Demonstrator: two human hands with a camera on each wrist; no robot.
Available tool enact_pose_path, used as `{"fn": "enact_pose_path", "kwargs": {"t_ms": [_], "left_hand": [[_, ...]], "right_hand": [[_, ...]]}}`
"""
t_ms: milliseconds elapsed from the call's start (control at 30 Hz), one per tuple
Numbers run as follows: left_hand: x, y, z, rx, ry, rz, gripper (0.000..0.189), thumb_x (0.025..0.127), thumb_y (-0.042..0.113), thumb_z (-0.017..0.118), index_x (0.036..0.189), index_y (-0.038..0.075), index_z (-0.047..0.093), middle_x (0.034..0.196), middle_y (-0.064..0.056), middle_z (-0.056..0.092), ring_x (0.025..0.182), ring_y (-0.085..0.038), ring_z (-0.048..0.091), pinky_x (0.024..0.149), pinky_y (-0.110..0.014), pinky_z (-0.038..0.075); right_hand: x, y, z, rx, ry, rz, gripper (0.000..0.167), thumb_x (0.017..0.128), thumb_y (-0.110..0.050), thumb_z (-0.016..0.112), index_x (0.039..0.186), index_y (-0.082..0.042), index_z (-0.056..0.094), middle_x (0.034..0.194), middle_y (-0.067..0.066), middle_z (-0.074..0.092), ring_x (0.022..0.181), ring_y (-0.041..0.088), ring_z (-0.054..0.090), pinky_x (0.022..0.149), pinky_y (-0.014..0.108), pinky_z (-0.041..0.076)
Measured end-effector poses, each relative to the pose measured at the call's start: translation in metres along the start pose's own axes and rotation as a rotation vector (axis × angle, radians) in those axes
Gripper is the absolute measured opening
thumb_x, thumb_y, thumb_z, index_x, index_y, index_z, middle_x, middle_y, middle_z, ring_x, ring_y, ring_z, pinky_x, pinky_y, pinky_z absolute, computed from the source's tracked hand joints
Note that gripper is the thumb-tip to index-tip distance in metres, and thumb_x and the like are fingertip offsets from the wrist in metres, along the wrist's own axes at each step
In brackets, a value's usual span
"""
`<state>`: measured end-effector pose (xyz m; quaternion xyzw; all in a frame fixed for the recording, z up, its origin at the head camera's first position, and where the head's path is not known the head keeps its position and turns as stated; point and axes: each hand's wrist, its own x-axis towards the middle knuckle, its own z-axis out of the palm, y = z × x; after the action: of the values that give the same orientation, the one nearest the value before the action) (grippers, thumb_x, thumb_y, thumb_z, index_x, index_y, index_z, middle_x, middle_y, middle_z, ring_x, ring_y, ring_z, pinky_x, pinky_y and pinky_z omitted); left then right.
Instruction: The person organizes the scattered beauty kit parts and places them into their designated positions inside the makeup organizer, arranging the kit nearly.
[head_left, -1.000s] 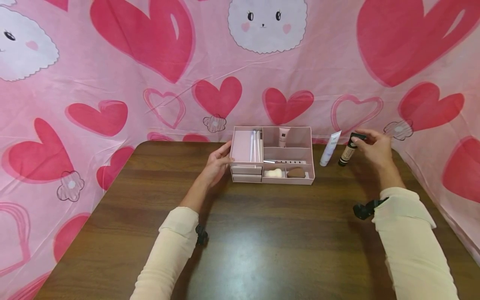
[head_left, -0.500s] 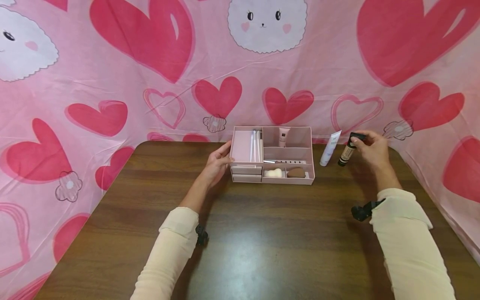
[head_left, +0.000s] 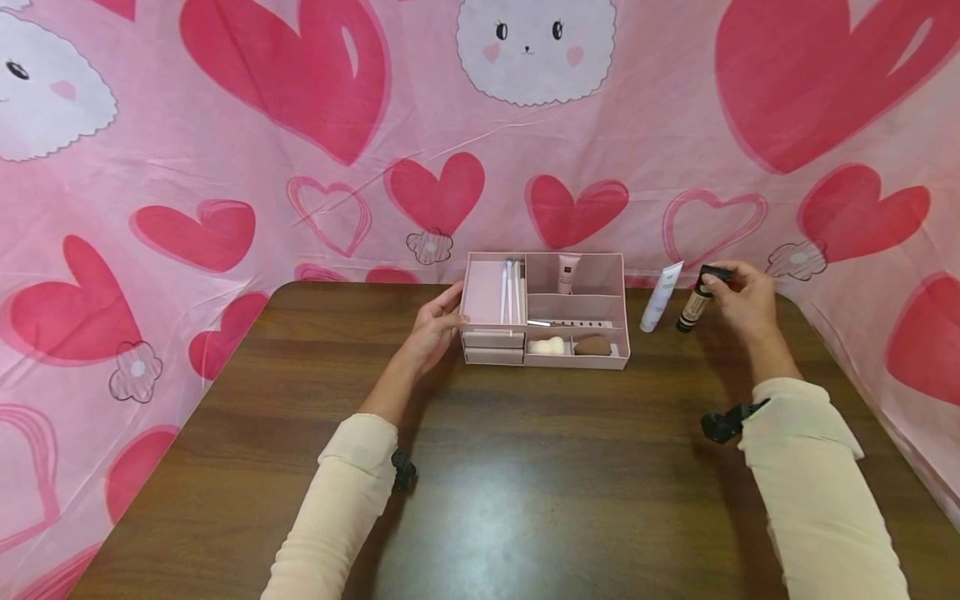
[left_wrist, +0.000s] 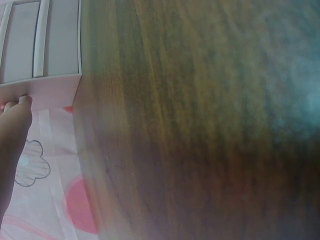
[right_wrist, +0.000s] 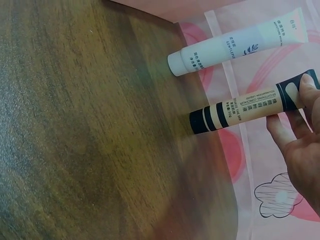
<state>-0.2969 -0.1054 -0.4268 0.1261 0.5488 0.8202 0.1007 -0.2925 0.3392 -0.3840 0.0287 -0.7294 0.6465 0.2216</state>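
Observation:
A pink makeup organizer [head_left: 573, 363] stands at the back of the table, with brushes [head_left: 513, 292], a small pink tube [head_left: 566, 275], a cream sponge [head_left: 547, 346] and a brown sponge [head_left: 592, 345] in its compartments. My left hand [head_left: 435, 329] rests against its left side, fingers extended; the left wrist view shows fingertips [left_wrist: 25, 100] touching the side wall. With thumb and fingers, my right hand [head_left: 748, 298] pinches the black upper end of a beige foundation tube [right_wrist: 252, 106], upright on its black cap. Beside it, untouched, stands a white cosmetic tube [right_wrist: 235, 45].
The dark wooden table [head_left: 480, 483] extends toward me in front of the organizer. A pink cloth with hearts [head_left: 431, 192] hangs close behind the table and along both sides. Two drawers [head_left: 492, 347] face forward at the organizer's left front.
My right forearm has shifted slightly left, while the right hand keeps its pinch on the foundation tube. The left hand and organizer have stayed in place.

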Motion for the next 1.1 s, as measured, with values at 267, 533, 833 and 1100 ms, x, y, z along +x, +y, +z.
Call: {"fn": "enact_pose_path", "kwargs": {"t_ms": [267, 533, 833, 1100], "left_hand": [[-0.0017, 0.0022, 0.0011, 0.012, 0.001, -0.002, 0.075, 0.089, -0.015, 0.039, 0.16, -0.006, 0.015, 0.17, -0.022, 0.014, 0.157, -0.033, 0.018, 0.12, -0.028, 0.036], [0.0002, 0.0008, -0.0006, 0.003, -0.002, -0.013, 0.075, 0.09, -0.015, 0.038, 0.16, -0.006, 0.014, 0.171, -0.019, 0.012, 0.157, -0.033, 0.018, 0.13, -0.044, 0.018], [-0.0007, 0.0019, -0.0001, 0.009, 0.002, -0.011, 0.075, 0.089, -0.015, 0.039, 0.16, -0.006, 0.015, 0.171, -0.02, 0.012, 0.156, -0.033, 0.019, 0.13, -0.044, 0.019], [-0.0009, 0.0027, 0.0015, 0.009, 0.009, -0.016, 0.076, 0.088, -0.015, 0.04, 0.16, -0.005, 0.016, 0.171, -0.019, 0.013, 0.156, -0.033, 0.02, 0.13, -0.045, 0.018]], "right_hand": [[0.0008, 0.0046, 0.0018, -0.053, 0.09, 0.008, 0.045, 0.089, 0.017, 0.061, 0.082, -0.027, 0.07, 0.071, -0.027, 0.068, 0.065, -0.012, 0.061, 0.059, 0.004, 0.048], [-0.0014, 0.0018, 0.0032, -0.043, 0.125, -0.067, 0.043, 0.087, 0.018, 0.062, 0.083, -0.023, 0.072, 0.071, -0.026, 0.069, 0.066, -0.013, 0.062, 0.061, 0.002, 0.048], [0.0009, -0.0001, 0.0031, -0.01, 0.122, -0.098, 0.038, 0.087, 0.019, 0.061, 0.087, -0.016, 0.075, 0.072, -0.023, 0.07, 0.067, -0.01, 0.063, 0.06, 0.004, 0.049], [0.0018, -0.0037, 0.0021, 0.058, 0.138, -0.066, 0.024, 0.088, 0.006, 0.071, 0.085, -0.017, 0.076, 0.072, -0.017, 0.07, 0.064, -0.007, 0.062, 0.056, 0.007, 0.05]]}}
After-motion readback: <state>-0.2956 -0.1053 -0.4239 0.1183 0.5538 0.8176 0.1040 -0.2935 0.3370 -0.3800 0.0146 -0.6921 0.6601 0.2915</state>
